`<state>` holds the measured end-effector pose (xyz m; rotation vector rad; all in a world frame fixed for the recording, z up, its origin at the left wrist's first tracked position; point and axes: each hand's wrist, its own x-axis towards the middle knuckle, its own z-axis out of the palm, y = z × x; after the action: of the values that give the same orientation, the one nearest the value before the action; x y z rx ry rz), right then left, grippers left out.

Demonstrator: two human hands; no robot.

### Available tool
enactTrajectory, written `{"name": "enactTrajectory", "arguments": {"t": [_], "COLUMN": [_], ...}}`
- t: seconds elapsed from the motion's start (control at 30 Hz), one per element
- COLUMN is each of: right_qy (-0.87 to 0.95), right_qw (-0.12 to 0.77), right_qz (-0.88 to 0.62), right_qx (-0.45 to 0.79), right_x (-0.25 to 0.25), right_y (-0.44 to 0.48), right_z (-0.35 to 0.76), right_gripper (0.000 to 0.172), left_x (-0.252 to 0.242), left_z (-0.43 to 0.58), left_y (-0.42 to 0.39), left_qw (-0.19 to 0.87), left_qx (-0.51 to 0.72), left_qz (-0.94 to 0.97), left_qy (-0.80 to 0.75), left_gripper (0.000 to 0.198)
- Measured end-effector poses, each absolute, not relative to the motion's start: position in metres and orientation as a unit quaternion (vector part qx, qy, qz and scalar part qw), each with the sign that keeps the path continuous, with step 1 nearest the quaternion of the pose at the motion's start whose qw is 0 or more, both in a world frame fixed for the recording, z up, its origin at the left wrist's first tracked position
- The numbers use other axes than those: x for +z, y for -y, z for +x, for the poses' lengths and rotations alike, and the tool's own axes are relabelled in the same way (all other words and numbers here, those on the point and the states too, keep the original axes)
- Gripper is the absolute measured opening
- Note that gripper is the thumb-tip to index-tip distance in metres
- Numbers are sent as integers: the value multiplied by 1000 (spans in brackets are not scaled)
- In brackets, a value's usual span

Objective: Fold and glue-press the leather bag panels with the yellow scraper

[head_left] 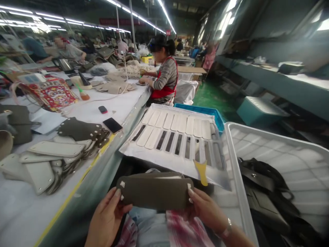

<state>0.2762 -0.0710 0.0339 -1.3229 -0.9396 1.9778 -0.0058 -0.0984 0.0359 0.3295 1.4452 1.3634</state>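
Between my two hands is a dark olive-brown leather panel with rounded corners and small whitish patches near its ends. My left hand pinches its left end, thumb on the front face. At the right end, my right hand grips it the same way. A second dark edge with a pale strip shows behind its top, so it may be folded or doubled. Just beyond lies a white slotted tray bearing several cream oblong strips. A yellow-handled scraper with a wide blade rests on the tray's near right corner.
Left, a white-topped table holds stacked pale panels, dark panels, a phone and a red patterned bag. A white bin with dark bags stands right. A co-worker in a red apron sits ahead.
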Motion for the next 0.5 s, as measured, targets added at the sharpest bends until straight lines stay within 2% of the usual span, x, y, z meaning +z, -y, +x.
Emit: {"name": "enactTrajectory", "arguments": {"t": [0.13,0.23,0.3,0.5], "right_qy": [414,524,584,601], "right_qw": [250,233,226,197], "right_qz": [-574,-634,-643,-639], "right_qx": [661,519,441,439], "right_x": [27,19,14,5], "right_y": [60,43,33,23], "right_z": [291,295,296,295], "right_gripper": [41,35,34,35], "left_x": [16,6,1,2], "left_z": [-19,-29,-34,-44], "left_y": [100,94,87,69], "left_qw": [543,516,505,475], "left_qx": [449,325,292,276], "left_qz": [256,344,352,386], "left_qy": [-662,-714,-732,-741], "left_gripper": [40,44,48,42]}}
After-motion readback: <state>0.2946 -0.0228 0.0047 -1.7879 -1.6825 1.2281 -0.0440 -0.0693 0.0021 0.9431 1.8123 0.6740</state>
